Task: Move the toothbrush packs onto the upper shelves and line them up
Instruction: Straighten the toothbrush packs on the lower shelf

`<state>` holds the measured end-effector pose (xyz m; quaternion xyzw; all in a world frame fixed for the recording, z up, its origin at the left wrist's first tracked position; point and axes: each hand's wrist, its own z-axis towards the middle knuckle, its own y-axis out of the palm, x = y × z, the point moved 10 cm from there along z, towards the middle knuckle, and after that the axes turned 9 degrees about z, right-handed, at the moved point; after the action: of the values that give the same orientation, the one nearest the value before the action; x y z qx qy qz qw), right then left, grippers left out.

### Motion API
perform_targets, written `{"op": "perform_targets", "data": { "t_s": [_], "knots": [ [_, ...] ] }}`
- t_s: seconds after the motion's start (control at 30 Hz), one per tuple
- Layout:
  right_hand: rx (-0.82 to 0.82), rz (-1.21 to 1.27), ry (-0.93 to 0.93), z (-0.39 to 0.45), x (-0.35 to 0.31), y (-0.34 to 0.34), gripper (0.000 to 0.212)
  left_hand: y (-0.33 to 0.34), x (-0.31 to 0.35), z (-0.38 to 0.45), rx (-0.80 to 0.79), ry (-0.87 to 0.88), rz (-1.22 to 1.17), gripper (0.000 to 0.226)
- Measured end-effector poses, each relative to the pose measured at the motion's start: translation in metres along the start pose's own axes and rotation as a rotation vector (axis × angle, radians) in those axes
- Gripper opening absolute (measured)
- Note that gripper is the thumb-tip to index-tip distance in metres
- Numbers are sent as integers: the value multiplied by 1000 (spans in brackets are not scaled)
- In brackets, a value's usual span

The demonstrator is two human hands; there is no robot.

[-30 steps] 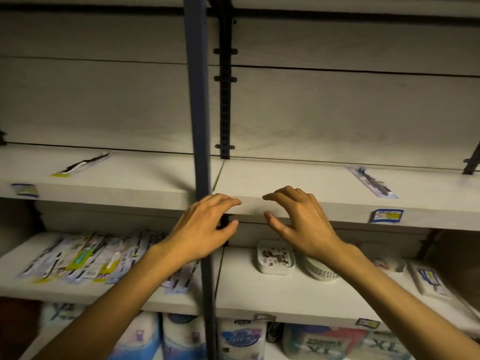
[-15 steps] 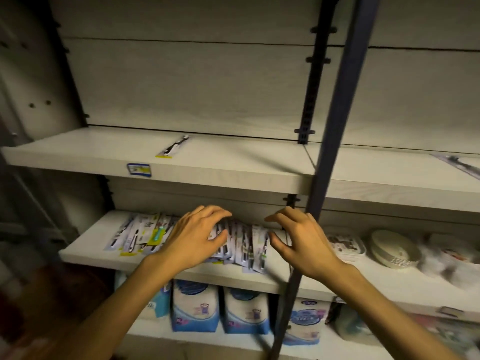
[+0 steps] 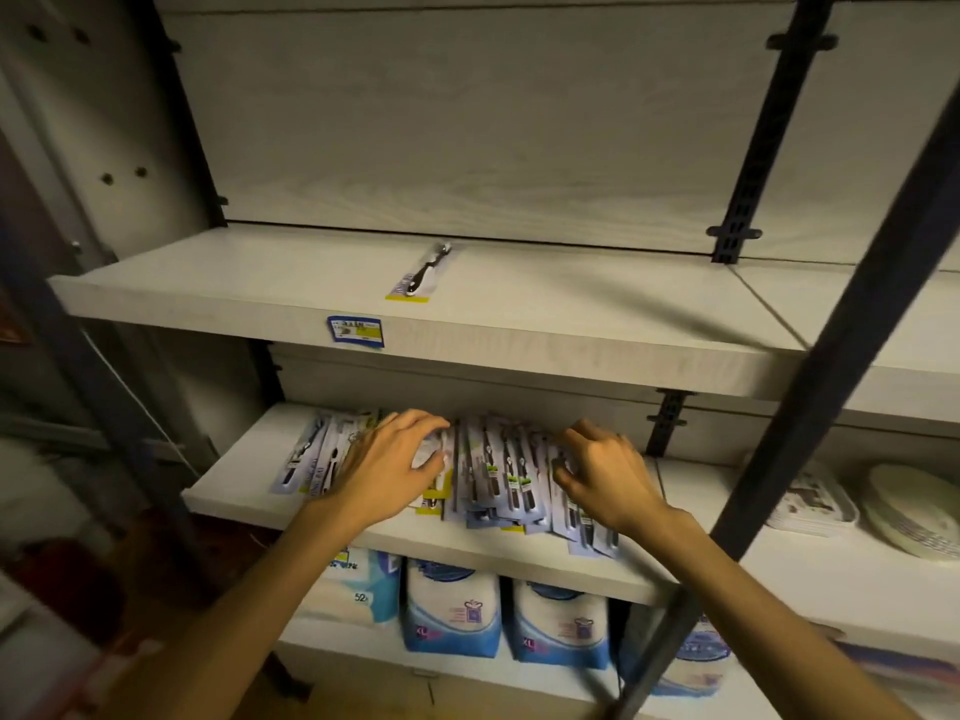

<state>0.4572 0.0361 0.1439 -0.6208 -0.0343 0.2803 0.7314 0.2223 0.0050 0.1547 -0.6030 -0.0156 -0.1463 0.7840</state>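
Head view, from left to right: a dark metal upright (image 3: 78,356) crosses the left edge in front of the pale wood-grain shelving. On the middle shelf (image 3: 234,491) lies a spread row of flat toothbrush packs (image 3: 493,470), grey-blue cards with clear blisters, some with yellow strips at the near end, overlapping one another like fanned cards. The left hand (image 3: 387,467) lies palm down over the left part of that row, its fingers (image 3: 426,420) curled with the tips on the cards; whether they pinch a pack cannot be told. The right hand (image 3: 605,472) sits over the right end of the row, fingers bent and tips touching the packs, thumb tucked toward the cards; a firm hold is not visible there either. On the upper shelf (image 3: 208,298), well above both hands, a single toothbrush pack with a yellow end (image 3: 420,275) lies flat, and a blue-and-yellow price label (image 3: 356,331) sticks to that shelf's front edge. Below stand blue-and-white soft bags (image 3: 452,610). At the far right rest white round plates (image 3: 909,511).
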Motion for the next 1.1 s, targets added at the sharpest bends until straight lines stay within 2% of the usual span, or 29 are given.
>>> {"op": "perform_targets", "data": {
  "t_s": [0.2, 0.4, 0.5, 0.6, 0.7, 0.8, 0.97, 1.07, 1.1],
  "knots": [
    [-38, 35, 93, 40, 21, 47, 38, 52, -26, 43, -71, -17, 47, 40],
    [-115, 83, 176, 61, 47, 98, 36, 113, -36, 73, -115, -130, 2, 26],
    [-198, 107, 265, 69, 64, 123, 33, 151, -46, 84, -191, -263, -69, 21],
    [-238, 181, 376, 73, 84, 146, 33, 189, -64, 87, -258, -479, -289, 17],
    [-262, 225, 448, 74, 96, 167, 30, 221, -72, 82, -346, -635, -408, 40],
    [-288, 276, 510, 72, 105, 187, 27, 241, -76, 76, -389, -746, -447, 52],
    [-287, 375, 628, 64, 119, 213, 37, 254, -69, 74, -443, -782, -391, 75],
    [-257, 412, 676, 62, 126, 222, 39, 278, -80, 80, -444, -780, -319, 102],
    [-243, 411, 689, 62, 128, 222, 37, 287, -84, 84, -437, -774, -286, 105]
  ]
}}
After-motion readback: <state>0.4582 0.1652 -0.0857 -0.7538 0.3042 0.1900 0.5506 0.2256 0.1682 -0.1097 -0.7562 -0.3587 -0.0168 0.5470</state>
